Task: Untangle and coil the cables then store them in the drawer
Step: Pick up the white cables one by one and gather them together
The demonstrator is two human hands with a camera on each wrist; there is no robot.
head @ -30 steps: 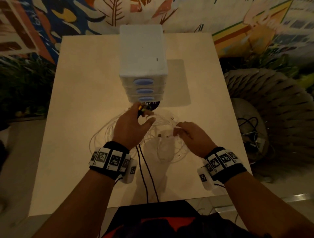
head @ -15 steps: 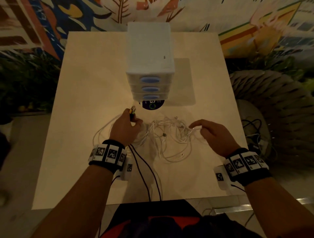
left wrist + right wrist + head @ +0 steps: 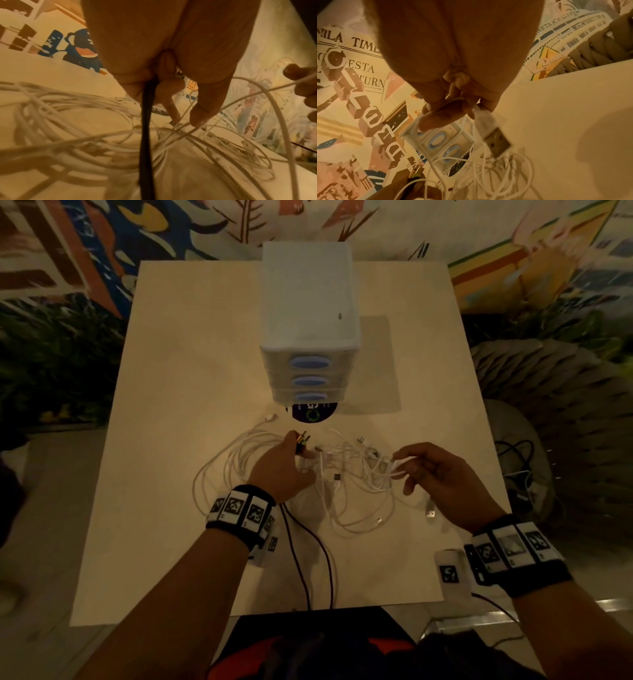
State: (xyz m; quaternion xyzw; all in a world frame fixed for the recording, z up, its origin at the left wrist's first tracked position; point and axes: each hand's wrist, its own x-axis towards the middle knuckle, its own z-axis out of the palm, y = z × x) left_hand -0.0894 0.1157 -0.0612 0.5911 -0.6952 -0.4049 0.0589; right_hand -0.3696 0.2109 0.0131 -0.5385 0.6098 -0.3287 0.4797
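The white cables [image 3: 342, 474] lay in a loose tangle on the table [image 3: 171, 440], just in front of the small drawer unit [image 3: 308, 337], whose three drawers were all closed. The left hand [image 3: 281, 470] was on the left part of the tangle; its fingers [image 3: 205, 108] were curled around a black cable [image 3: 308, 559] which ran back over the near edge of the table, and the coloured plugs [image 3: 301, 438] of this cable stood out above the hand. The right hand [image 3: 442, 474] was raised a little at the right side of the tangle, and its thumb and fingers [image 3: 440, 119] pinched a white strand, with a USB plug [image 3: 496, 142] hanging just below them. These cables looked light, thin and very soft, so I think they would not keep any shape and would follow any pull. The smooth coating seemed a bit slippery, therefore a pinch close to a plug should give a safer hold than a grip in the middle of a strand. A hard pull would probably tighten the knots, and the small connectors could be bent, so it seemed better to take one free end and lead it gently through the loops. The task was at an early stage, nothing was coiled yet
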